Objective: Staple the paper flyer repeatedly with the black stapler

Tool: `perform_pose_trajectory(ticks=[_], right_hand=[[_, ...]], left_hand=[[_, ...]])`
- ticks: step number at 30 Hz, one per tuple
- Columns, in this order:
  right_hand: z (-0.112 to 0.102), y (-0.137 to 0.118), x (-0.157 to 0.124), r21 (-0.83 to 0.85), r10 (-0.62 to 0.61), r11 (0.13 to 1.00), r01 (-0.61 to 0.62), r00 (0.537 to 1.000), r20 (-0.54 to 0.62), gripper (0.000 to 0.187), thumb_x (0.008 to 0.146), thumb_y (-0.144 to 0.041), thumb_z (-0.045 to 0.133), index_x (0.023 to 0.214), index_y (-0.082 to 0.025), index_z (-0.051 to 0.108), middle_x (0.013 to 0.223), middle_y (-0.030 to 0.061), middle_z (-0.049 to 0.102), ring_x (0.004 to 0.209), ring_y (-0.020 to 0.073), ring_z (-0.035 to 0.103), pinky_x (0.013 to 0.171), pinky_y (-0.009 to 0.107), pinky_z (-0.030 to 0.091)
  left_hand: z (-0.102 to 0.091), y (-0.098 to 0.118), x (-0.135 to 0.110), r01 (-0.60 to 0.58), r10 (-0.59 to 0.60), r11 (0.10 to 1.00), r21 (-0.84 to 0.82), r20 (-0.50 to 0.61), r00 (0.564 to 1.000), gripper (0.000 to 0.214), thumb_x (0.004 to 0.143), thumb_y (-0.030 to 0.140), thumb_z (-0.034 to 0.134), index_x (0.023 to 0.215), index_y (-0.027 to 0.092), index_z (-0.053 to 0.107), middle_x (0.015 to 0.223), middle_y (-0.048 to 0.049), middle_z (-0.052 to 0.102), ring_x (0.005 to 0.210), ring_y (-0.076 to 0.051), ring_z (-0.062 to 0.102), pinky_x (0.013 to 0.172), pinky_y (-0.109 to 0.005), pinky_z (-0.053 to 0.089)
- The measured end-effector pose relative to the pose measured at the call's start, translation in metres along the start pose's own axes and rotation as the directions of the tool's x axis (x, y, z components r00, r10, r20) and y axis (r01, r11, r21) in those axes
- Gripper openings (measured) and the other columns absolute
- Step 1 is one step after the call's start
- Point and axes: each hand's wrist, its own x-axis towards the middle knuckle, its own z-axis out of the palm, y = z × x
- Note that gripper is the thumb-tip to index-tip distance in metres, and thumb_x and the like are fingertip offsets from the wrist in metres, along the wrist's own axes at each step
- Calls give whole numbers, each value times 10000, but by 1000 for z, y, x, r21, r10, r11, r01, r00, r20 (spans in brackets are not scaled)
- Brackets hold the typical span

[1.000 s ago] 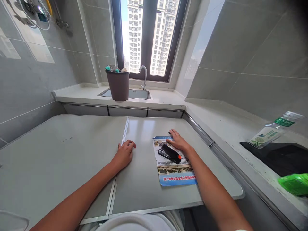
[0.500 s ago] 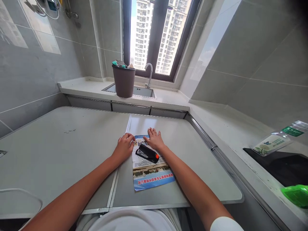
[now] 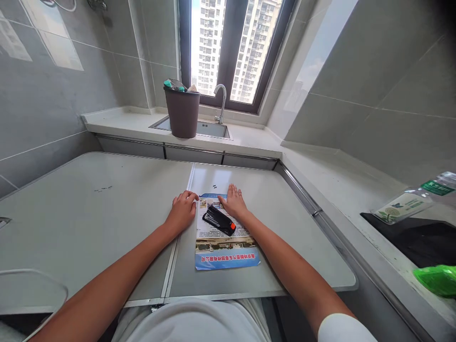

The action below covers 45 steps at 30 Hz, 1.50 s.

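A printed leaflet [image 3: 228,259] with blue bands and photos lies flat on the table, its large lettering upside down to me. On top of it rests a black stapler [image 3: 218,221] with an orange end, set at a slant; neither hand touches it. My left hand [image 3: 183,211] is at the leaflet's upper left edge, fingers loosely bent and fingertips against the paper's side. Along the upper right edge my right hand [image 3: 234,203] lies flat, fingers stretched forward and the thumb near the paper. Two small dark marks or bits [image 3: 214,186] show just beyond the leaflet.
The folding table [image 3: 142,175] has a metal seam down its middle. Behind it stand a brown bin [image 3: 183,114], a sink [image 3: 213,130] and a faucet [image 3: 223,102]. A clear bottle [image 3: 409,204], a black bag [image 3: 409,242] and a green packet [image 3: 436,280] lie on the right ledge. A white cable [image 3: 35,271] crosses the left.
The leaflet has turned slightly, so its near edge lies straighter. My right hand has shifted a little right, and the small dark bits beyond the paper now show. My view has tilted slightly down.
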Motion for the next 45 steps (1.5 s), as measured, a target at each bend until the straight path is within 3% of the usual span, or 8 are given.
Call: perform_pose_trajectory(ticks=[10,19,25,29,33,38,42,45], right_hand=[[-11,61,-11,-64,76,995,-75,997,8,951,1010,-696,192,1634,19,134,1720,196,84,1608,285,60,1291,423,-3],[-16,57,-12,9,71,997,-71,995,-73,846,1036,-588,334,1608,29,240,1686,239,224,1588,323,158,1291,465,62],[-34,39,-2,144,-215,960,242,960,-182,474,1029,-288,431,1486,-206,527,1580,101,480,1474,233,407,1249,409,282],[-22,15,25,153,-442,877,456,889,-119,471,998,-181,461,1459,-171,559,1619,130,419,1480,247,414,1220,412,356],[2,-7,49,149,-490,858,491,870,-47,489,1004,-172,465,1488,-167,532,1590,163,460,1478,274,431,1216,469,366],[20,-35,55,126,-513,852,508,858,18,523,1046,-278,464,1567,-258,428,1664,111,356,1559,307,280,1235,637,233],[23,-58,55,148,-498,864,482,861,100,554,1051,-274,453,1595,-320,357,1703,70,267,1586,318,186,1192,753,144],[11,-60,54,272,-512,829,489,859,16,571,1012,-297,542,1567,-303,408,1697,83,283,1580,322,191,1198,707,192]], left_hand=[[10,6,-8,-220,222,975,-33,153,963,258,955,147,457,1106,220,653,1212,-91,653,1152,-267,621,1097,-489,420],[13,16,-15,-359,371,928,-94,279,886,378,1011,280,498,1381,241,570,1469,-114,568,1342,-287,546,1183,-514,379],[16,18,-19,-406,404,911,-67,330,853,401,1022,327,504,1414,261,555,1533,-120,532,1415,-305,490,1218,-596,296],[21,19,-20,-389,383,920,-51,336,860,481,1029,435,496,1469,240,511,1570,-132,494,1453,-315,447,1232,-601,262],[23,17,-20,-383,373,922,-49,374,849,690,979,557,560,1564,222,411,1629,-158,414,1503,-347,378,1258,-614,187],[9,5,-14,-356,351,932,-62,398,848,697,875,533,709,1471,216,536,1544,-176,512,1444,-390,451,1243,-651,198],[-4,-4,-9,-322,338,941,-108,388,857,699,773,509,813,1362,185,621,1507,-187,539,1428,-400,460,1205,-558,349],[-8,-6,-7,-283,321,947,-153,388,864,723,758,515,825,1358,170,616,1501,-196,540,1433,-397,459,1173,-510,407]])
